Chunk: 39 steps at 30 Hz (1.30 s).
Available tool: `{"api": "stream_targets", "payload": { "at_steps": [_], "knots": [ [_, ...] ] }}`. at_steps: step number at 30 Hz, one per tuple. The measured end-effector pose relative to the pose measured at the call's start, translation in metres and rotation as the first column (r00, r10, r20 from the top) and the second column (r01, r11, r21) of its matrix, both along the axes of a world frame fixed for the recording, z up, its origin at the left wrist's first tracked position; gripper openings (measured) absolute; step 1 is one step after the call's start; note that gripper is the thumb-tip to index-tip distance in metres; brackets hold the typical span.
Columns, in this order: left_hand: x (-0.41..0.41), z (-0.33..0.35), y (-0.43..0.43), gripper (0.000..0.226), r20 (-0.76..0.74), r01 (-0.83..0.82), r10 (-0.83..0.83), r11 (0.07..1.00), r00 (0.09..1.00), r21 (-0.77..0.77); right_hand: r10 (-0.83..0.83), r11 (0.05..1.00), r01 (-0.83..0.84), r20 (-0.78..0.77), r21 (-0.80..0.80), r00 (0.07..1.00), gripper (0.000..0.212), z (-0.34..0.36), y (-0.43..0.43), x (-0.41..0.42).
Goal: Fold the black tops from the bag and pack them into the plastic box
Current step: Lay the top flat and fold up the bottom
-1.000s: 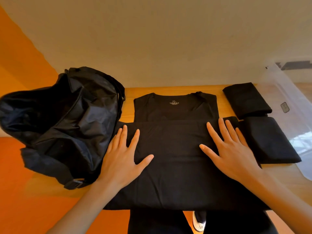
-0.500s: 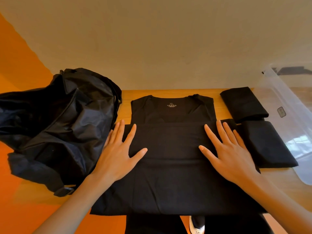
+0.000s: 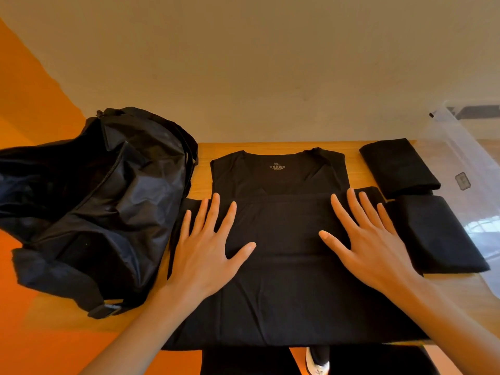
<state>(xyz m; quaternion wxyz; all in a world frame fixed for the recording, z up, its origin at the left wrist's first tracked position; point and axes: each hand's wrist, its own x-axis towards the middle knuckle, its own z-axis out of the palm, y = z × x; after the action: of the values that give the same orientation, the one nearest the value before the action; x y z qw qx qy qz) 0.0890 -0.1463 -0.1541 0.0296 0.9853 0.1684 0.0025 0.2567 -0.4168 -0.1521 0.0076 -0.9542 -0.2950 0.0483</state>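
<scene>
Fingers [image 3: 214, 212] of the left hand [image 3: 205, 255] and right hand [image 3: 376, 250] lie straight and spread, pressing one half-folded black top [image 3: 284, 280] on the near desk [image 3: 201, 171], hardly shifted from before, with one bag [image 3: 89, 207] left, two folded tops [image 3: 433, 234] right and one plastic box [image 3: 460, 147] far right.

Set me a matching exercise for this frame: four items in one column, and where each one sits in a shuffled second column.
1. bag
2. unfolded top
3. folded tops
4. plastic box

A. far right edge of the view, clear walls
B. left end of the table, crumpled
C. centre, under the left hand and right hand
D. just right of the centre garment, one behind the other

Pairs: 1-B, 2-C, 3-D, 4-A
</scene>
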Motion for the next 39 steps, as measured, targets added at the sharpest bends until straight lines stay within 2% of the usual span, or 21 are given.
{"api": "stream_targets", "payload": {
  "at_steps": [5, 8, 11, 15, 18, 19, 23, 26, 29, 31, 34, 37, 39],
  "knots": [
    [-0.002, 0.001, 0.004, 0.094, -0.002, -0.025, 0.024, 1.000, 1.000, -0.017, -0.055, 0.998, 0.055, -0.012, -0.006, 0.998, 0.085, 0.002, -0.003, -0.003],
    [0.010, 0.007, -0.003, 0.093, 0.022, -0.022, 0.023, 0.999, 0.999, -0.036, -0.026, 1.000, 0.026, -0.020, 0.009, 0.999, 0.083, 0.008, 0.005, -0.004],
    [0.024, 0.010, -0.004, 0.093, -0.020, 0.002, -0.004, 0.998, 1.000, -0.068, 0.006, 0.999, -0.004, -0.056, 0.040, 0.998, 0.081, 0.016, 0.014, 0.004],
    [0.053, 0.019, 0.005, 0.092, 0.091, -0.031, 0.046, 0.987, 0.995, -0.160, 0.018, 0.985, 0.002, -0.117, 0.171, 0.993, 0.073, 0.032, 0.036, 0.039],
    [0.093, 0.026, 0.024, 0.078, 0.161, -0.066, 0.110, 0.965, 0.981, -0.255, 0.000, 0.927, 0.012, -0.030, 0.374, 1.000, 0.052, 0.039, 0.059, 0.079],
    [0.107, 0.027, 0.033, 0.071, 0.175, -0.084, 0.132, 0.963, 0.976, -0.257, -0.022, 0.916, 0.029, -0.023, 0.400, 1.000, 0.046, 0.039, 0.066, 0.094],
    [0.145, 0.024, 0.067, 0.046, 0.189, -0.122, 0.176, 0.956, 0.966, -0.267, -0.098, 0.926, 0.146, -0.151, 0.348, 0.984, 0.036, 0.042, 0.087, 0.138],
    [0.157, 0.020, 0.080, 0.031, 0.195, -0.139, 0.204, 0.943, 0.959, -0.302, -0.113, 0.906, 0.211, -0.272, 0.366, 0.956, 0.027, 0.043, 0.092, 0.152],
    [0.165, 0.019, 0.084, 0.005, 0.226, -0.143, 0.219, 0.940, 0.949, -0.309, -0.118, 0.909, 0.241, -0.344, 0.341, 0.932, 0.024, 0.040, 0.096, 0.160],
    [0.169, 0.021, 0.082, 0.008, 0.234, -0.149, 0.228, 0.938, 0.945, -0.312, -0.110, 0.867, 0.282, -0.394, 0.411, 0.913, 0.023, 0.038, 0.097, 0.165],
    [0.175, 0.027, 0.079, 0.007, 0.224, -0.193, 0.332, 0.857, 0.916, -0.478, -0.085, 0.810, 0.323, -0.447, 0.490, 0.890, 0.021, 0.039, 0.098, 0.169],
    [0.179, 0.032, 0.078, 0.013, 0.186, -0.200, 0.387, 0.762, 0.903, -0.616, -0.046, 0.843, 0.258, -0.414, 0.473, 0.909, 0.017, 0.042, 0.098, 0.175],
    [0.180, 0.034, 0.079, 0.018, 0.185, -0.189, 0.381, 0.755, 0.906, -0.628, -0.044, 0.843, 0.260, -0.422, 0.471, 0.905, 0.019, 0.045, 0.098, 0.178]
  ]
}}
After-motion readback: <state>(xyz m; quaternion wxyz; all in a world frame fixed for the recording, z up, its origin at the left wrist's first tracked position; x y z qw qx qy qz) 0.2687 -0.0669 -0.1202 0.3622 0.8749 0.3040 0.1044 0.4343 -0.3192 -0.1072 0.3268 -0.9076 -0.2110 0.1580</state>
